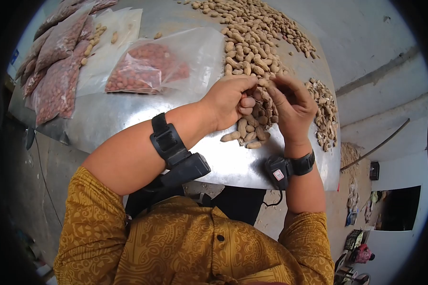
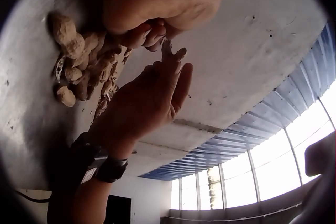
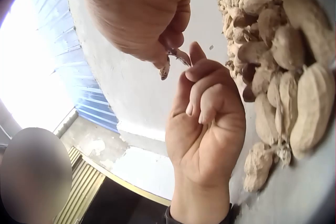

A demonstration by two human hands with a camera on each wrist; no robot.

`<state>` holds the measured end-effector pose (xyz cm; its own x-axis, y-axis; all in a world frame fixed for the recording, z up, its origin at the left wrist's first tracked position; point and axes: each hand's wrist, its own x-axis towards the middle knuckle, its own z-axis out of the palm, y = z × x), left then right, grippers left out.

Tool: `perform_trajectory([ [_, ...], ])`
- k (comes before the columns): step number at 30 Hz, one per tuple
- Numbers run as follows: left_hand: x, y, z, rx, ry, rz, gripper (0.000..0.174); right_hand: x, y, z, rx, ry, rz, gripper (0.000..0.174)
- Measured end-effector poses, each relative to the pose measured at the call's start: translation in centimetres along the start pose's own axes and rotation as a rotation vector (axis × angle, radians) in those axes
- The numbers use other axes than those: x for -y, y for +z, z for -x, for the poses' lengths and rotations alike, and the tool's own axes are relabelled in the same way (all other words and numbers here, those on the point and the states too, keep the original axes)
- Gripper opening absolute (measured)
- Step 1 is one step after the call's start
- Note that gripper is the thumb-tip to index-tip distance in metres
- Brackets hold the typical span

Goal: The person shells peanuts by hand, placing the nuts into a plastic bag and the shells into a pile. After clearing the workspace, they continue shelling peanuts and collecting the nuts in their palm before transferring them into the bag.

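Over the peanut heap (image 1: 252, 52), my two hands meet at a cracked peanut shell (image 3: 166, 66). My right hand (image 1: 295, 107) pinches the split shell between thumb and finger. From the other side, my left hand (image 1: 226, 102) grips the shell's end with thumb and forefinger, its other fingers curled toward the palm. Whether kernels lie inside those curled fingers I cannot tell. Just below the hands, loose unshelled peanuts (image 1: 254, 135) lie on the metal table (image 1: 190, 156). In the left wrist view, a peanut cluster (image 2: 73, 45) sits beside the hands.
A clear bag of red shelled peanuts (image 1: 142, 66) lies left of the heap. Several filled bags (image 1: 57, 61) are stacked at the far left. A pile of broken shells (image 1: 324, 111) spreads along the right table edge, near the wall (image 1: 375, 57).
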<state>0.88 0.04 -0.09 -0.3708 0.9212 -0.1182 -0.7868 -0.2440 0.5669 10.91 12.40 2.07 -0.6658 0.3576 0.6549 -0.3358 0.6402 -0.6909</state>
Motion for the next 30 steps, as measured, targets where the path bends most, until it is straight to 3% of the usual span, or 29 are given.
perform_trajectory([
  [2,0.0,0.2,0.2,-0.004,0.042,-0.054,0.017,0.0,-0.3,-0.4,-0.086,0.049,-0.068,0.020],
  [7,-0.6,-0.2,0.3,-0.077,0.145,-0.117,0.020,-2.8,-4.7,-2.3,-0.333,0.012,0.096,0.017],
  [8,-0.6,-0.3,0.2,-0.082,0.162,-0.108,0.020,-3.1,-6.1,-2.5,-0.382,0.069,0.329,0.016],
  [11,-0.6,-0.5,0.2,-0.098,0.190,-0.088,0.022,-4.6,-8.7,-2.8,-0.383,-0.108,0.913,0.017],
  [15,-0.5,-0.3,0.1,-0.116,0.191,-0.087,0.023,-3.9,-6.1,-2.4,-0.091,0.044,0.514,0.019],
  [17,-0.5,-0.3,0.1,-0.118,0.197,-0.087,0.022,-3.5,-4.1,-2.2,0.125,0.009,0.524,0.021],
  [21,-0.4,-0.1,0.2,-0.112,0.203,-0.092,0.020,-3.0,-2.2,-1.6,0.337,0.049,0.638,0.020],
  [30,-0.2,-0.5,-0.1,-0.096,0.206,-0.147,0.020,-4.0,-1.6,-1.5,0.268,-0.016,0.525,0.013],
])
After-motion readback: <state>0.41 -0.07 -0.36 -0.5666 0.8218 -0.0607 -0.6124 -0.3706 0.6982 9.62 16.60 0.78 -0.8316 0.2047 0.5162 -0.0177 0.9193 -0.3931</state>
